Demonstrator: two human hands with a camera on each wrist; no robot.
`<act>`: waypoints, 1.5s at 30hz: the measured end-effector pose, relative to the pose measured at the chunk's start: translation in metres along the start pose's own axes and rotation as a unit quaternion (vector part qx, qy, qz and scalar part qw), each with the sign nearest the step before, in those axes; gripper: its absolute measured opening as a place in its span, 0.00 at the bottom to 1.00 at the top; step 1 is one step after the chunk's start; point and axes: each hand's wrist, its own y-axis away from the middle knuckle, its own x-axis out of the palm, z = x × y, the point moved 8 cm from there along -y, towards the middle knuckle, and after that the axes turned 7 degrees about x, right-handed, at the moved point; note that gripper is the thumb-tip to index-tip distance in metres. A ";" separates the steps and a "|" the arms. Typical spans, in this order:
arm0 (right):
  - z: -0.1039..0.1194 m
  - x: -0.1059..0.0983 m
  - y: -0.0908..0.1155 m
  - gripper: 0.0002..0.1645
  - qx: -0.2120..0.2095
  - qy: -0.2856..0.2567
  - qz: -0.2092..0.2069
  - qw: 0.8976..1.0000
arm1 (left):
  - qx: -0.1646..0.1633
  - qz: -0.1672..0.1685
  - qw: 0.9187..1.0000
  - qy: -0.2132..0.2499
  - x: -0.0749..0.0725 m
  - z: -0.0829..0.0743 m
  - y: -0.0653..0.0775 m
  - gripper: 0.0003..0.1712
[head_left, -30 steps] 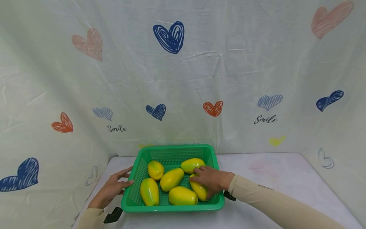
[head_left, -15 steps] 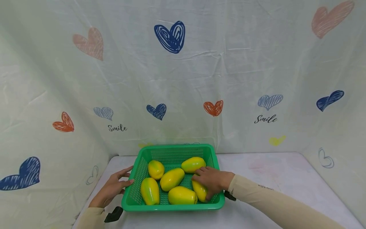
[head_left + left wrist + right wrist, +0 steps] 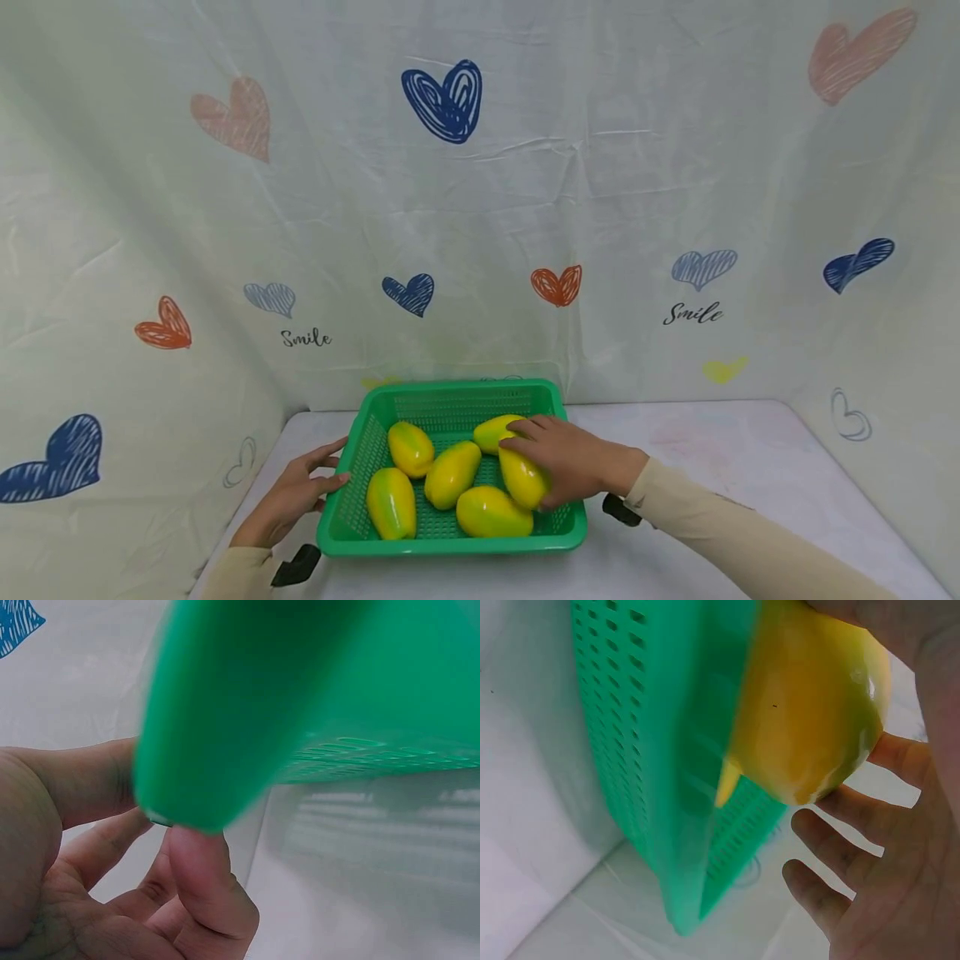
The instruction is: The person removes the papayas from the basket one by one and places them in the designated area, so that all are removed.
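A green plastic basket [image 3: 450,546] with perforated walls stands on the table and holds several yellow mangoes tinged with green, among them a mango [image 3: 391,503] at the front left. My right hand [image 3: 573,457] grips one mango [image 3: 522,478], raised over the basket's right side; in the right wrist view this mango [image 3: 810,705] is by the basket's rim [image 3: 682,847], with fingertips against it. At the basket's left rim, my left hand [image 3: 294,492] holds the edge between thumb and fingers. The left wrist view shows the thumb [image 3: 206,881] against the rim's underside.
The white table [image 3: 690,450] extends to the right of the basket. Behind and at both sides hangs a pale sheet [image 3: 480,208] printed with hearts and "Smile". A dark wrist device [image 3: 621,510] sits under the right wrist, another device [image 3: 296,565] by the left.
My right hand has lifted its mango up from the basket's right side, drawing back slightly right. The front mango has shifted a little right. The left hand stays at the rim.
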 end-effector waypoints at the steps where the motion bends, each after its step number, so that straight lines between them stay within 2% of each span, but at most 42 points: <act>1: -0.001 -0.004 0.002 0.53 0.002 -0.009 -0.009 1.000 | 0.000 0.000 1.000 0.000 0.000 0.000 0.000 0.41; 12: -0.027 -0.037 0.036 0.56 0.026 -0.054 -0.085 0.995 | 0.002 0.003 1.000 0.000 0.000 0.001 -0.001 0.41; 21: -0.051 -0.048 0.066 0.54 0.049 -0.064 -0.136 0.987 | -0.001 0.005 1.000 0.000 0.000 0.002 -0.001 0.41; 30: -0.079 -0.043 0.091 0.55 0.101 -0.068 -0.152 0.981 | -0.004 0.004 1.000 0.001 0.000 0.002 -0.002 0.41; 35: -0.092 -0.036 0.101 0.54 0.114 -0.063 -0.160 0.978 | -0.004 0.003 1.000 0.002 -0.001 0.003 -0.001 0.41; 45: -0.111 -0.023 0.112 0.53 0.144 -0.060 -0.150 0.976 | 0.001 0.002 1.000 -0.004 -0.001 0.001 -0.001 0.40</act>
